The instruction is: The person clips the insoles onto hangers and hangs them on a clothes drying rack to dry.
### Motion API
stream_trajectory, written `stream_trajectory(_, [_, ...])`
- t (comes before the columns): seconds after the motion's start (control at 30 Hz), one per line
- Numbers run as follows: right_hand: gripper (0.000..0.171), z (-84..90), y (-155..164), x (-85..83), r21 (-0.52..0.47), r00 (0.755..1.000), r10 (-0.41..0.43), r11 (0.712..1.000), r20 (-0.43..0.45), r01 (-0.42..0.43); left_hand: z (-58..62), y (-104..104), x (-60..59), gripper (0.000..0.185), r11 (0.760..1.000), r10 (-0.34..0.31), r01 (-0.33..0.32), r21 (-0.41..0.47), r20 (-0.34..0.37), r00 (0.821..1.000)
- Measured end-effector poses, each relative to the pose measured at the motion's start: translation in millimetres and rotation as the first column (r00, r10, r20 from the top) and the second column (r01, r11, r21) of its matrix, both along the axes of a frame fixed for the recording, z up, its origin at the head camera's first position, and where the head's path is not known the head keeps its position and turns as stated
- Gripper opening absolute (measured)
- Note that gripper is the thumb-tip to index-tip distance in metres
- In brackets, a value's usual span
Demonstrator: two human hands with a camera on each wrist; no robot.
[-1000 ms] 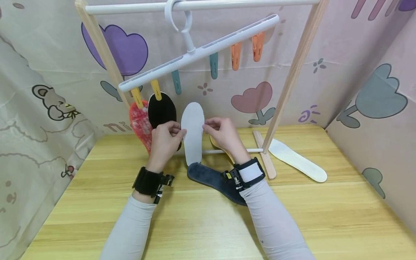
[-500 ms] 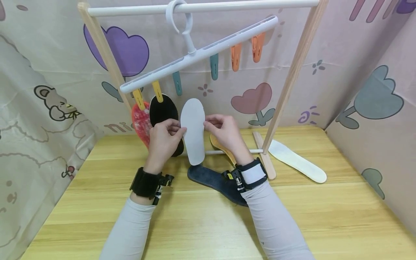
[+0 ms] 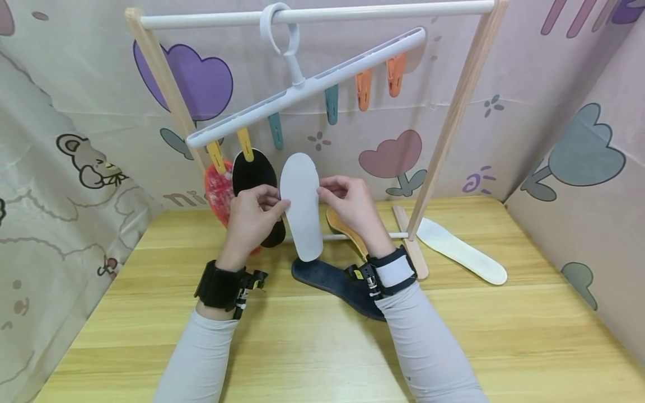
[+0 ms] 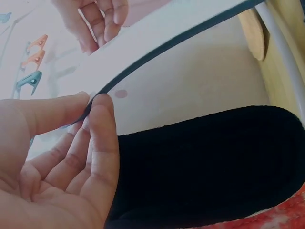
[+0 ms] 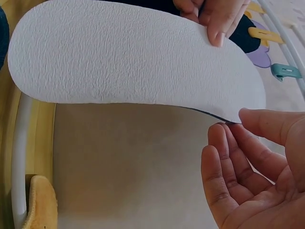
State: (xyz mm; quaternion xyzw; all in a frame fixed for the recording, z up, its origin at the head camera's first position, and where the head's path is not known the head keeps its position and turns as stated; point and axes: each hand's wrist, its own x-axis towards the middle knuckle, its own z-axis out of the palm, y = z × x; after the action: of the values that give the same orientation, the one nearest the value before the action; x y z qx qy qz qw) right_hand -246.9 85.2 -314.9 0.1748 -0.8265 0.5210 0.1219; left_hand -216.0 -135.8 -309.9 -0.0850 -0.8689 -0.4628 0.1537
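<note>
A white insole (image 3: pixel 301 206) is held upright in the air between both hands, below the tilted white clip hanger (image 3: pixel 307 85). My left hand (image 3: pixel 252 215) pinches its left edge (image 4: pixel 97 98) between thumb and fingers. My right hand (image 3: pixel 347 204) pinches the right edge (image 5: pixel 228 121). The insole's textured white face (image 5: pixel 128 62) fills the right wrist view. A black insole (image 3: pixel 254 179) and a red insole (image 3: pixel 218 190) hang from yellow clips (image 3: pixel 245 144) just left of it. The teal clip (image 3: pixel 275 130) above the white insole hangs free.
A wooden rack with a white top bar (image 3: pixel 353 12) stands on the wooden table (image 3: pixel 322 347). A dark blue insole (image 3: pixel 327 280), a tan insole (image 3: pixel 345 226) and another white insole (image 3: pixel 461 249) lie on the table. Orange clips (image 3: pixel 378 84) hang on the hanger's right. Patterned cloth walls surround everything.
Both hands have tilted the white insole slightly, its lower end swinging right; its top now sits a little higher under the teal clip. Both pinch grips are unchanged.
</note>
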Motion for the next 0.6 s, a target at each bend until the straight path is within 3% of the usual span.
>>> stream_trajectory(0.23, [0.021,-0.6,-0.1,0.0,-0.003,1.000,-0.006,1.000,-0.006,0.006,3.7,-4.6,1.2,0.021,0.999,-0.050,0.050,-0.002,0.067,0.996])
stream_trajectory(0.6, [0.019,1.2,0.4,1.9,-0.010,1.000,0.009,1.000,-0.007,-0.009,8.2,-7.5,3.7,0.019,0.996,-0.082,0.083,-0.016,0.075,0.994])
